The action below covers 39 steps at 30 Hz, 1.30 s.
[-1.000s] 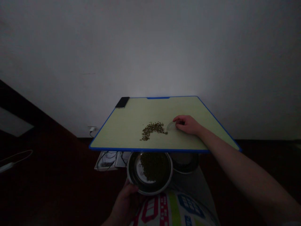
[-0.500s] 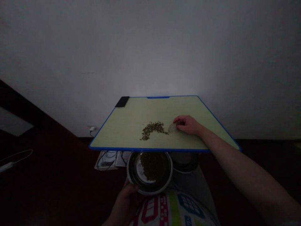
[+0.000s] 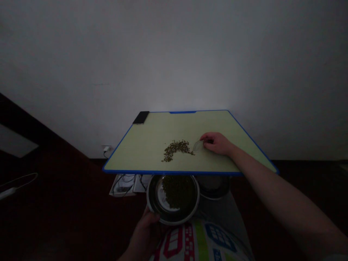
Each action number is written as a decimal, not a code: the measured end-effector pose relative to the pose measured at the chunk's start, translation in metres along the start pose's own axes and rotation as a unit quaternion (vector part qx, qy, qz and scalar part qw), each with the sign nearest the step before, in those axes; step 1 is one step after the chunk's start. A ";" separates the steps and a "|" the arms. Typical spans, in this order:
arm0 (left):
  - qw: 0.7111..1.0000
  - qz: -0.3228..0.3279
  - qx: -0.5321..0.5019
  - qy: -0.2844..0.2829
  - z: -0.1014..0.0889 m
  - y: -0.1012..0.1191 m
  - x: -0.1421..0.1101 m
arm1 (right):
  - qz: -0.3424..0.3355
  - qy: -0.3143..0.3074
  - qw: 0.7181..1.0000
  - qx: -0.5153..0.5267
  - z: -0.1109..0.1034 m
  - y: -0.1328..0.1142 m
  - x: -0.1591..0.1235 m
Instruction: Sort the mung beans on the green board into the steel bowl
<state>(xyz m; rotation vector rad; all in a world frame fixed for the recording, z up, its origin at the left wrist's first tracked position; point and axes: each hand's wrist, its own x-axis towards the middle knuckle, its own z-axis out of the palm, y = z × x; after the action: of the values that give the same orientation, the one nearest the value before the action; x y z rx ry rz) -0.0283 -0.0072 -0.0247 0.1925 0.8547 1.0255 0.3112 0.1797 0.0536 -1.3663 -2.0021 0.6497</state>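
Note:
My left hand [image 3: 146, 226] grips the near-left rim of a round metal bowl [image 3: 198, 203], its thumb over the edge. Dark greenish grains [image 3: 178, 192] cover much of the bowl's floor, leaving a shiny patch at left. Over the folding table, my right hand [image 3: 217, 143] is closed on a see-through, curved-edged object [image 3: 198, 145] with arc-shaped lines; its exact kind is unclear. The object's left edge touches the tail of a curved strip of small brownish grains [image 3: 176, 148] spread on the tabletop.
The pale tabletop [image 3: 152, 136] has a blue rim and stands against a wall. A black phone [image 3: 141, 117] lies at its far-left corner. Under the front edge are a second dark bowl [image 3: 214, 186] and a white box with cables [image 3: 123, 185]. A charger [image 3: 107, 148] is plugged in at left.
My right hand and the see-through object have shifted slightly left, and the strip's right tail is a little shorter. My left hand and the bowl are where they were.

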 end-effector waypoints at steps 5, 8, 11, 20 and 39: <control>1.000 -0.003 -0.002 0.002 0.004 0.001 -0.002 | -0.007 0.018 1.000 -0.005 0.001 0.003 0.002; 1.000 -0.004 -0.004 -0.012 0.004 0.002 -0.002 | -0.010 0.018 1.000 -0.007 0.002 0.005 0.002; 1.000 -0.009 -0.009 -0.027 0.001 0.001 0.000 | -0.013 0.008 1.000 -0.005 0.004 0.005 0.002; 1.000 -0.002 -0.001 -0.027 -0.002 0.001 0.000 | -0.022 -0.012 1.000 -0.007 0.003 -0.003 0.001; 1.000 0.000 0.005 -0.017 0.003 0.002 -0.001 | -0.012 -0.013 1.000 0.000 0.003 -0.001 0.000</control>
<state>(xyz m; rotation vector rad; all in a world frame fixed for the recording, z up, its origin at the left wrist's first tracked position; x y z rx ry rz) -0.0283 -0.0065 -0.0211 0.2168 0.8294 1.0149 0.3083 0.1791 0.0527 -1.3375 -2.0360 0.6583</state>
